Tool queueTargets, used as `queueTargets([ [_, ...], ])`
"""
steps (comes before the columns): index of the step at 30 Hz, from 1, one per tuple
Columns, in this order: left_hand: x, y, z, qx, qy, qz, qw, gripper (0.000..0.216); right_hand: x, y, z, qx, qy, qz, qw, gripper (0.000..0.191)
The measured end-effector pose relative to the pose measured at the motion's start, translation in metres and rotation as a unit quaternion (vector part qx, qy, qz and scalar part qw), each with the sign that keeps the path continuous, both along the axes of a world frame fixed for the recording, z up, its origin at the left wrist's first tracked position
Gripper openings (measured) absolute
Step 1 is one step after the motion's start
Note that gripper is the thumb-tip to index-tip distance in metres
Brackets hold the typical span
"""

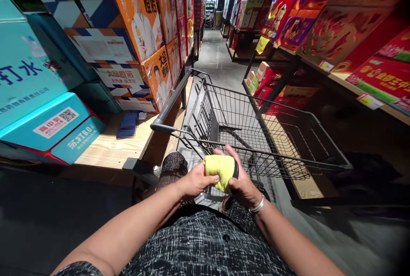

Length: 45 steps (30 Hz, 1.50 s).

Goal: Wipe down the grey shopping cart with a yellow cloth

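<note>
A yellow cloth (219, 171) with a dark edge is folded into a small pad between my two hands, above my lap. My left hand (199, 179) grips its left side, thumb lying across the front. On the right, my right hand (241, 180) pinches the dark edge with the thumb in front, while some fingers show behind the top. Most of the other fingers are hidden behind the cloth. Just beyond the hands stands a grey wire shopping cart (237, 98), its handle (173, 101) toward the left; no goods are visible in its basket.
On the left, a wooden shelf (105, 152) bears stacked orange drink cartons (156, 75), turquoise boxes (28, 79) and a dark blue item (127, 124). Red gift boxes (349, 32) fill the right shelf. A grey aisle floor (213, 49) runs ahead between the shelves.
</note>
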<state>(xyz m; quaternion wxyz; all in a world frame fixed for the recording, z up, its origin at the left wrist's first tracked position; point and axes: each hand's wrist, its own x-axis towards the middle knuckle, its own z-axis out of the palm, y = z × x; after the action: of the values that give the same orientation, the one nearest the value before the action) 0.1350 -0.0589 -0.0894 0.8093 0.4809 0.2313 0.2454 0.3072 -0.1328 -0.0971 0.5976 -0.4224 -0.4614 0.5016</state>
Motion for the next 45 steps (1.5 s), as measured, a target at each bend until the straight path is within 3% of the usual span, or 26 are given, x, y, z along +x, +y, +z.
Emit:
queueTargets([
  [3,-0.007,0.005,-0.005,0.127,0.105,-0.017,0.986,0.061,-0.014,-0.004,0.004,-0.098,0.049,0.058,0.992,0.094],
  [7,-0.019,0.014,0.002,0.309,0.306,-0.004,0.9,0.033,-0.02,0.002,0.013,-0.089,-0.05,-0.004,0.995,0.061],
  [9,-0.029,0.02,0.015,0.383,0.346,0.024,0.856,0.029,-0.017,0.012,0.021,-0.023,-0.136,-0.03,0.99,0.052],
  [11,-0.042,0.031,0.03,0.467,0.317,0.11,0.818,0.029,-0.014,0.026,0.031,0.077,-0.235,-0.072,0.966,0.048],
  [13,-0.058,0.047,0.045,0.535,0.259,0.241,0.767,0.025,-0.015,0.041,0.045,0.192,-0.327,-0.116,0.918,0.047],
  [15,-0.074,0.068,0.057,0.552,0.23,0.351,0.721,0.027,-0.023,0.061,0.062,0.3,-0.399,-0.136,0.856,0.048],
  [17,-0.086,0.088,0.065,0.518,0.173,0.405,0.734,0.04,-0.041,0.084,0.077,0.374,-0.457,-0.123,0.797,0.046],
  [21,-0.096,0.12,0.079,0.42,0.062,0.404,0.81,0.067,-0.091,0.135,0.095,0.422,-0.563,-0.036,0.709,0.04],
  [23,-0.1,0.131,0.085,0.373,0.028,0.374,0.849,0.081,-0.112,0.156,0.093,0.415,-0.601,-0.019,0.683,0.039],
  [26,-0.108,0.146,0.087,0.311,0.065,0.25,0.914,0.105,-0.124,0.174,0.082,0.414,-0.644,-0.013,0.643,0.029],
  [28,-0.113,0.156,0.085,0.315,0.105,0.19,0.924,0.113,-0.118,0.177,0.071,0.435,-0.659,-0.006,0.614,0.026],
  [30,-0.116,0.164,0.082,0.368,0.141,0.183,0.901,0.114,-0.105,0.175,0.06,0.447,-0.665,-0.007,0.598,0.027],
  [32,-0.117,0.17,0.081,0.433,0.178,0.192,0.863,0.113,-0.086,0.17,0.049,0.441,-0.667,-0.014,0.6,0.027],
  [35,-0.114,0.177,0.08,0.496,0.216,0.208,0.815,0.111,-0.049,0.153,0.034,0.404,-0.663,-0.005,0.63,0.025],
  [38,-0.11,0.181,0.079,0.501,0.214,0.22,0.81,0.108,-0.013,0.131,0.028,0.362,-0.647,0.021,0.671,0.024],
  [40,-0.107,0.184,0.079,0.493,0.204,0.214,0.818,0.104,0.0,0.121,0.033,0.339,-0.623,0.001,0.706,0.027],
  [42,-0.103,0.185,0.081,0.499,0.214,0.205,0.814,0.095,0.0,0.123,0.044,0.326,-0.567,-0.062,0.754,0.035],
  [45,-0.093,0.184,0.089,0.528,0.271,0.205,0.778,0.078,-0.022,0.151,0.066,0.32,-0.46,-0.132,0.818,0.043],
])
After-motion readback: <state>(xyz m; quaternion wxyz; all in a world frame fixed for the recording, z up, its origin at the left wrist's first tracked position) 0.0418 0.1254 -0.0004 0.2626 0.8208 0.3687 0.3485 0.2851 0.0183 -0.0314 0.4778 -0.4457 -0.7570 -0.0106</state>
